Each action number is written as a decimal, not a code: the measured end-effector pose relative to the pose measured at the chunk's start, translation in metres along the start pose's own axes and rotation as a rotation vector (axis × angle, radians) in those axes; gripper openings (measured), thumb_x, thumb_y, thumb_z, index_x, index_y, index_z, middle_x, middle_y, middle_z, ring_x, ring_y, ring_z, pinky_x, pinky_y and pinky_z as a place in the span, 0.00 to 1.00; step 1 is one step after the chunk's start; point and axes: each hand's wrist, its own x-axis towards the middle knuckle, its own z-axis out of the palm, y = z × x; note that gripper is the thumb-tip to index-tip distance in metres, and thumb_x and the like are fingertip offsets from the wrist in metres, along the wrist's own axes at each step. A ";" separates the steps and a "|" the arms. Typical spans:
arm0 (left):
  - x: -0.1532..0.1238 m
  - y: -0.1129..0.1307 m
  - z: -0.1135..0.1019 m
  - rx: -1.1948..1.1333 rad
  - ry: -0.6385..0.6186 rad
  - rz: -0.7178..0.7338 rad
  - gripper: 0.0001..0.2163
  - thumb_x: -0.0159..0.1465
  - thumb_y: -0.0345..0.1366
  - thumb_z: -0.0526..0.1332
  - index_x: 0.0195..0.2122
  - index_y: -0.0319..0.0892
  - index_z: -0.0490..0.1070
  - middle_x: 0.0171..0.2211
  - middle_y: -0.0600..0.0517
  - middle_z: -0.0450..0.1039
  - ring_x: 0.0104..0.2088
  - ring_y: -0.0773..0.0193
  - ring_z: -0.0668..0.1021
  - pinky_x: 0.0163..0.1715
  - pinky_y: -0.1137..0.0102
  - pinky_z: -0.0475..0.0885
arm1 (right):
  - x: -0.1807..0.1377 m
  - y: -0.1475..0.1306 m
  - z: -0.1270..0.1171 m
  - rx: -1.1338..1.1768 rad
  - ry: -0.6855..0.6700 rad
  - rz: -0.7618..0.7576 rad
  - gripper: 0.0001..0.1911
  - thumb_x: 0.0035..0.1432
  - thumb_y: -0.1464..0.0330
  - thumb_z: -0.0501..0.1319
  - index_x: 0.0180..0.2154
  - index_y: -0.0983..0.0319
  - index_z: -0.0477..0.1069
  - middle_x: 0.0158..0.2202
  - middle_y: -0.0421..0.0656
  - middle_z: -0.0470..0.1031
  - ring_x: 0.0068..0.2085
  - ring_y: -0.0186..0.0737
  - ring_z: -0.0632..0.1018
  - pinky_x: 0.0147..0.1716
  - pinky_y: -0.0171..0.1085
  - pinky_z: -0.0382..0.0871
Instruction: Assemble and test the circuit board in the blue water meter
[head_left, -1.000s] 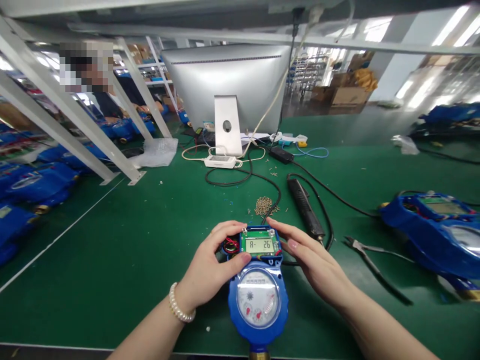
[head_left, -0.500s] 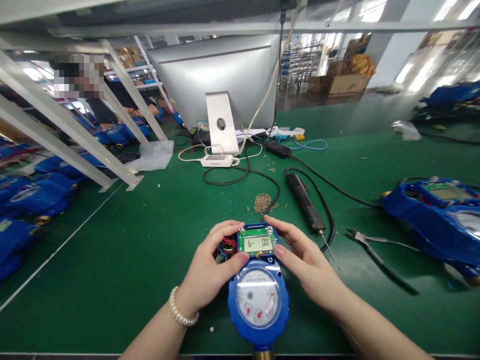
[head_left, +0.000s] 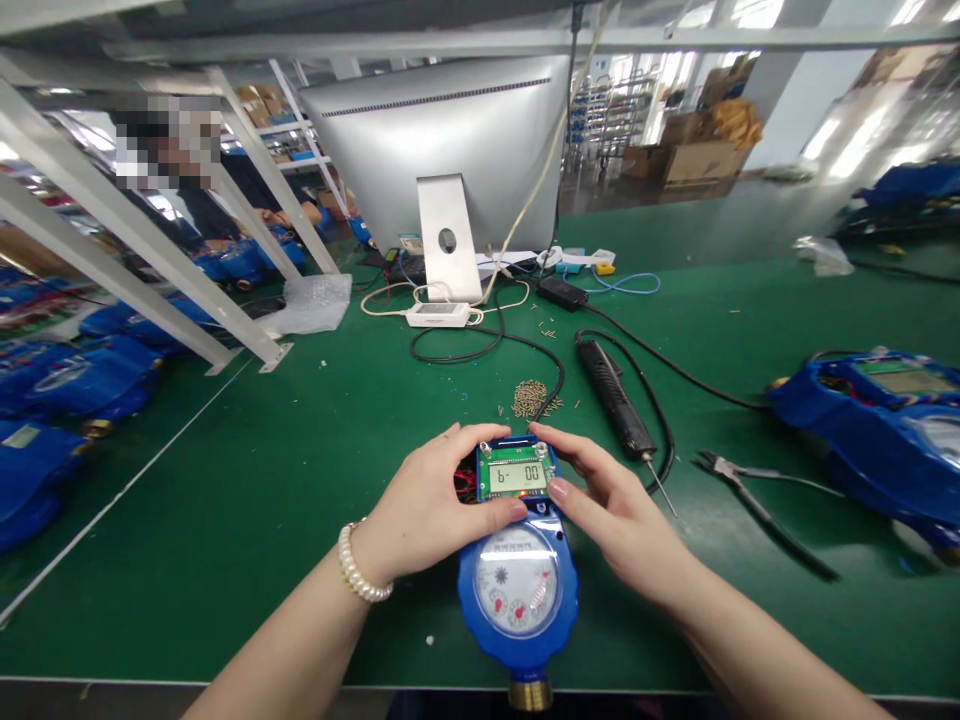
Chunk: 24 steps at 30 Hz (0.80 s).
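Note:
A blue water meter (head_left: 517, 585) lies on the green bench in front of me, its round dial facing up and its brass end toward the near edge. Above the dial, a green circuit board with a small display (head_left: 517, 476) sits in the blue housing; red wires show at its left. My left hand (head_left: 442, 485) grips the left side of the housing, thumb along the board's lower edge and fingers over the top. From the right, my right hand (head_left: 611, 500) holds the same housing between thumb and fingers.
Beyond the meter lies a pile of small screws (head_left: 531, 398). A black electric screwdriver (head_left: 615, 400) and cutting pliers (head_left: 750, 500) lie to the right, near another blue meter (head_left: 862, 430). A monitor (head_left: 442, 150) stands behind. White frame posts and more meters are at left, with a person beyond.
My left hand has slid right over the housing, its thumb reaching further along the board's lower edge. My right hand keeps its hold. The whole view has shifted slightly.

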 end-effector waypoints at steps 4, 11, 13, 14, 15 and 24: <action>0.003 -0.002 0.000 -0.014 -0.019 0.016 0.27 0.52 0.44 0.69 0.53 0.50 0.66 0.49 0.55 0.73 0.47 0.59 0.76 0.48 0.66 0.72 | 0.002 0.001 0.001 0.021 -0.007 0.004 0.24 0.59 0.64 0.60 0.56 0.57 0.61 0.58 0.46 0.67 0.57 0.45 0.69 0.54 0.44 0.69; 0.007 -0.011 0.000 0.078 0.068 0.163 0.27 0.51 0.43 0.69 0.52 0.43 0.69 0.48 0.49 0.75 0.46 0.56 0.77 0.48 0.65 0.72 | 0.000 0.005 -0.003 0.076 -0.059 -0.053 0.23 0.61 0.64 0.57 0.58 0.54 0.61 0.62 0.42 0.61 0.61 0.42 0.65 0.60 0.45 0.60; 0.007 -0.014 0.002 0.054 0.098 0.204 0.27 0.50 0.42 0.70 0.52 0.43 0.69 0.48 0.48 0.74 0.47 0.55 0.77 0.49 0.65 0.72 | -0.003 0.006 -0.003 0.111 -0.072 -0.054 0.24 0.62 0.64 0.56 0.59 0.53 0.59 0.63 0.42 0.60 0.61 0.43 0.64 0.60 0.46 0.61; 0.006 -0.016 0.003 0.032 0.109 0.214 0.27 0.50 0.42 0.70 0.52 0.43 0.69 0.49 0.48 0.74 0.47 0.55 0.76 0.49 0.65 0.72 | -0.004 0.006 -0.003 0.113 -0.076 -0.061 0.25 0.62 0.64 0.57 0.60 0.53 0.58 0.63 0.42 0.59 0.62 0.43 0.63 0.60 0.46 0.61; 0.006 -0.018 0.005 0.009 0.123 0.221 0.27 0.50 0.41 0.70 0.52 0.44 0.70 0.48 0.49 0.74 0.47 0.55 0.77 0.48 0.66 0.73 | -0.005 0.006 -0.003 0.100 -0.077 -0.074 0.25 0.62 0.64 0.57 0.60 0.53 0.57 0.64 0.42 0.58 0.62 0.44 0.62 0.60 0.47 0.61; 0.002 -0.029 0.012 -0.099 0.234 0.237 0.26 0.50 0.40 0.71 0.50 0.40 0.70 0.45 0.47 0.76 0.43 0.55 0.78 0.46 0.66 0.74 | -0.010 0.003 -0.008 -0.270 0.025 -0.230 0.23 0.62 0.65 0.57 0.58 0.55 0.60 0.60 0.43 0.64 0.61 0.43 0.64 0.63 0.49 0.55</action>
